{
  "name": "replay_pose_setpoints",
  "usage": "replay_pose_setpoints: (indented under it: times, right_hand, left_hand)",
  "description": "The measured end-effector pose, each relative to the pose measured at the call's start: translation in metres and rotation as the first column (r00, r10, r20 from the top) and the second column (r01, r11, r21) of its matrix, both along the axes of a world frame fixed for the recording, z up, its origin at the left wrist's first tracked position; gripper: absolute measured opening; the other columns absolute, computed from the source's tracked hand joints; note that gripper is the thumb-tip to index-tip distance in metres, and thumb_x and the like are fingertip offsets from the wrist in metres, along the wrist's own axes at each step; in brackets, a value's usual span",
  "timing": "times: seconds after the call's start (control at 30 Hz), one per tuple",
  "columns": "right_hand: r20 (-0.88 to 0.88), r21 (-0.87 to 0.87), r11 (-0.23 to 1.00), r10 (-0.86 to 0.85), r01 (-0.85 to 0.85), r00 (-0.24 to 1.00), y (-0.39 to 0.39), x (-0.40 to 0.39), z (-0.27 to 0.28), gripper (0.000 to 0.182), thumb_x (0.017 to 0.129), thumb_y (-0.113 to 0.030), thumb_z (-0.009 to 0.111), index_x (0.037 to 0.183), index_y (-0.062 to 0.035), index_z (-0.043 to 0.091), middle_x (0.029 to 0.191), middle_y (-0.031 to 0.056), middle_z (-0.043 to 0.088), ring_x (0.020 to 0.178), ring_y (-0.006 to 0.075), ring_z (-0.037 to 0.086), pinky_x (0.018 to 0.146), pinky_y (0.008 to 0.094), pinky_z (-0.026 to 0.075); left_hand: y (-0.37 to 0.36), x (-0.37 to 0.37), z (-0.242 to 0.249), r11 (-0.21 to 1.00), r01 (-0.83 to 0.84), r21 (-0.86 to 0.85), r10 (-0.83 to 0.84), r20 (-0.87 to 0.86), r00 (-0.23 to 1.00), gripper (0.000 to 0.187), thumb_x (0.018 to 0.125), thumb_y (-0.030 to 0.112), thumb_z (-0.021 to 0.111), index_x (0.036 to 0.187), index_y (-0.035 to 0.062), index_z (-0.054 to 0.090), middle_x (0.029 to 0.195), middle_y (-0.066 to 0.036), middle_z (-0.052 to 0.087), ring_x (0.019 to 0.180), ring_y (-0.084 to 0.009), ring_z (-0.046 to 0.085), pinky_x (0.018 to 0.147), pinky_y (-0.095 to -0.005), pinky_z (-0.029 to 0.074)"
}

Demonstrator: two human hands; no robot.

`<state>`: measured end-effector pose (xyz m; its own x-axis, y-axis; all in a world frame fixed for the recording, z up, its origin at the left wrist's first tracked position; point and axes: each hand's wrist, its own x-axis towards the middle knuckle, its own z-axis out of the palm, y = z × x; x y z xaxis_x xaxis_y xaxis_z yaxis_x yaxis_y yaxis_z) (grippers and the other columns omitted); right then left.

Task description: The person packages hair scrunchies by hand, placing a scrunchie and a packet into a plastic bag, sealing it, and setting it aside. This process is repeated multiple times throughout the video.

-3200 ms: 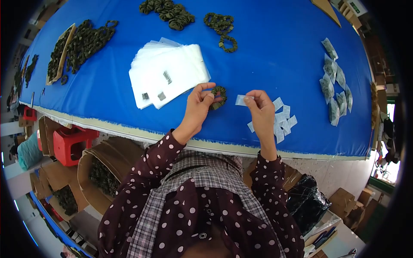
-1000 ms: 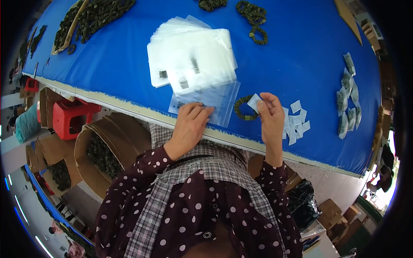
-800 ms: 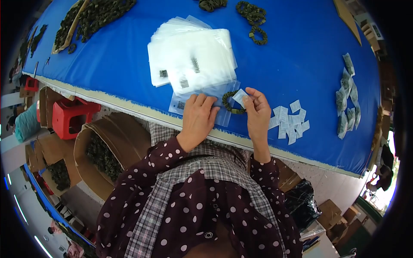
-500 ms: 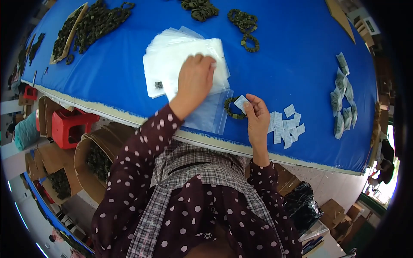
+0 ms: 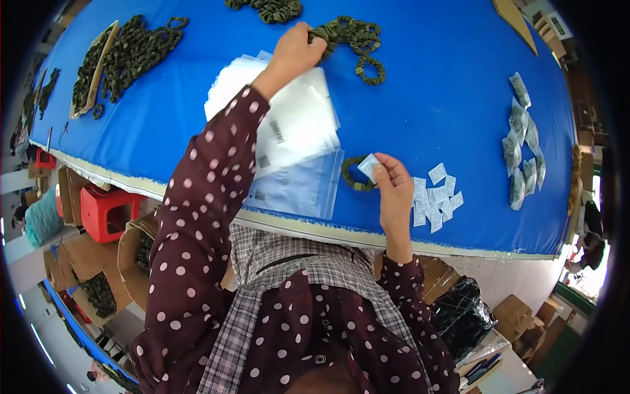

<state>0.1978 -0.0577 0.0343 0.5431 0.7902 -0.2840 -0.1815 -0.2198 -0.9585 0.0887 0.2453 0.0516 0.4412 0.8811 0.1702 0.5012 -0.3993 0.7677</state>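
Note:
My left hand point(image 5: 294, 51) reaches over the far side of the bag stack, its fingers closed on a dark green scrunchie point(image 5: 326, 34). That scrunchie lies against several narrower green hair ties point(image 5: 362, 34). Nearer the table's front edge, my right hand point(image 5: 394, 184) pinches a small white printed slip point(image 5: 369, 167) together with a thin green hair tie point(image 5: 348, 173). Fanned clear and whitish plastic bags point(image 5: 305, 111) lie left of it, and one bag point(image 5: 295, 190) sticks out toward me. Loose white slips point(image 5: 436, 197) are scattered right of my right hand.
Filled small bags point(image 5: 518, 141) lie on the blue table point(image 5: 453, 98) at the right. More scrunchies point(image 5: 279, 10) sit at the far edge. A heap of green hair ties point(image 5: 134, 59) is at the left, beside a cardboard tray point(image 5: 98, 69). A red stool point(image 5: 105, 210) stands below the table.
My left hand has moved away from me, from above the bags to the green scrunchies, and now grips one. My right hand still holds the slip and hair tie, nearly unmoved.

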Motion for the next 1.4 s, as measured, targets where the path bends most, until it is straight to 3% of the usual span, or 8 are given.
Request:
replay_pose_setpoints:
  times: [0.1,0.23,0.33,0.53,0.67,0.87,1.0,1.4]
  right_hand:
    - [-0.08,0.18,0.983,-0.023,0.037,0.997,0.008,-0.001,0.025,0.026,0.1,-0.006,0.061,0.124,0.0033,0.063,0.105,0.0093,0.069,0.089,0.0114,0.063,0.082,0.0208,0.049]
    - [-0.12,0.328,0.943,-0.024,0.063,0.993,0.016,-0.014,0.041,0.025,0.1,-0.007,0.062,0.123,0.003,0.064,0.105,0.0094,0.069,0.089,0.0115,0.062,0.082,0.0213,0.049]
    - [-0.008,0.249,0.969,0.008,-0.006,1.0,0.021,-0.031,0.045,0.025,0.1,-0.008,0.063,0.122,0.0027,0.064,0.106,0.0092,0.068,0.089,0.0113,0.061,0.082,0.0217,0.049]
    - [0.176,0.123,0.978,0.146,-0.169,0.974,-0.001,-0.046,0.036,0.03,0.1,-0.009,0.062,0.128,0.0038,0.06,0.11,0.0113,0.068,0.093,0.0135,0.062,0.087,0.0231,0.049]
    - [0.266,0.209,0.977,-0.018,-0.04,0.964,-0.012,-0.053,0.023,0.035,0.101,-0.01,0.061,0.133,0.0045,0.058,0.113,0.0126,0.067,0.094,0.0152,0.062,0.087,0.0239,0.049]
    - [0.088,0.139,0.961,0.227,-0.237,0.97,-0.046,-0.031,0.012,0.038,0.099,-0.009,0.064,0.134,0.0057,0.056,0.114,0.0131,0.068,0.094,0.0159,0.063,0.084,0.0251,0.05]
    - [0.036,0.016,0.99,0.14,-0.141,0.989,-0.055,-0.016,0.007,0.038,0.099,-0.008,0.064,0.134,0.0065,0.056,0.116,0.0133,0.068,0.096,0.0162,0.063,0.086,0.0258,0.051]
    - [0.227,-0.003,0.985,0.171,-0.175,0.959,-0.015,-0.037,-0.017,0.036,0.097,-0.009,0.065,0.129,0.0078,0.06,0.113,0.0136,0.069,0.093,0.0156,0.064,0.083,0.0244,0.051]
  left_hand:
    - [-0.062,-0.022,0.013,0.907,0.24,-0.347,-0.149,0.268,0.952,0.025,0.096,0.022,0.052,0.107,-0.0002,0.057,0.092,-0.008,0.062,0.077,-0.0141,0.057,0.07,-0.026,0.048]
    - [-0.154,-0.049,0.018,0.714,0.369,-0.595,-0.031,0.5,0.866,0.029,0.1,0.024,0.052,0.116,0.0005,0.056,0.101,-0.008,0.061,0.091,-0.014,0.056,0.085,-0.0259,0.046]
    - [-0.202,-0.062,0.021,0.605,0.428,-0.671,0.226,0.66,0.716,0.032,0.103,0.025,0.054,0.12,-0.001,0.052,0.103,-0.006,0.06,0.084,-0.0117,0.053,0.076,-0.022,0.046]
    - [-0.246,-0.087,0.008,0.72,0.393,-0.572,0.083,0.633,0.77,0.04,0.105,0.029,0.057,0.129,-0.0013,0.05,0.108,-0.007,0.06,0.087,-0.0115,0.053,0.077,-0.0215,0.044]
    - [-0.262,-0.09,-0.008,0.706,0.398,-0.586,0.128,0.658,0.742,0.04,0.103,0.025,0.062,0.131,-0.0015,0.05,0.109,-0.007,0.059,0.089,-0.012,0.053,0.075,-0.0245,0.044]
    - [-0.281,-0.088,-0.006,0.756,0.259,-0.601,-0.032,0.362,0.932,0.034,0.101,0.019,0.063,0.126,-0.0015,0.055,0.105,-0.008,0.059,0.086,-0.0152,0.054,0.075,-0.0288,0.045]
    - [-0.274,-0.085,-0.026,0.977,0.025,0.211,-0.054,0.131,0.99,0.026,0.094,0.012,0.067,0.117,0.0002,0.061,0.098,-0.008,0.058,0.078,-0.0205,0.054,0.071,-0.0315,0.046]
    - [-0.251,-0.093,-0.054,0.97,-0.051,0.236,0.077,-0.101,0.992,0.012,0.085,0.003,0.068,0.095,0.0038,0.061,0.092,-0.007,0.054,0.069,-0.025,0.055,0.064,-0.0342,0.046]
